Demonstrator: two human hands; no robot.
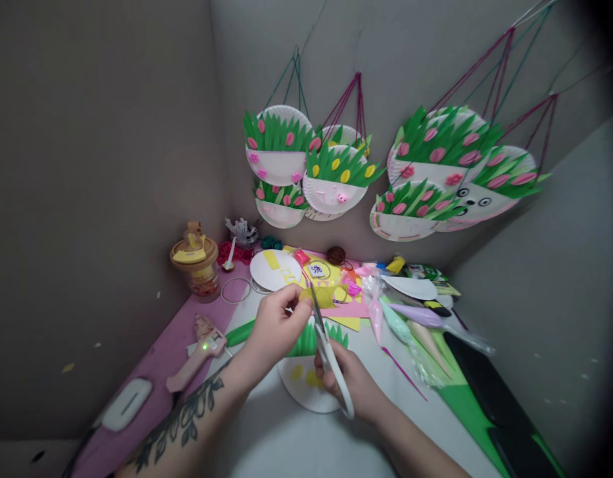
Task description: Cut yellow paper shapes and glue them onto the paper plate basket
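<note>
My left hand (282, 320) pinches a piece of yellow paper (328, 296) by its left end, above the middle of the table. White-handled scissors (331, 362) are in my right hand (350, 380), their blades pointing up and meeting the paper close to my left fingertips. Below both hands lies a white paper plate (306, 392) with green paper grass (306, 342) along its top and a few small yellow pieces on it. My wrists and the scissors hide part of the plate.
A pink glue gun (200, 352) with a lit green light lies at left, near a lidded cup (196, 262) and a white case (127, 403). Piping bags (416, 315) and a black tablet-like slab (490, 378) lie at right. Decorated plates (336, 179) hang on the back wall.
</note>
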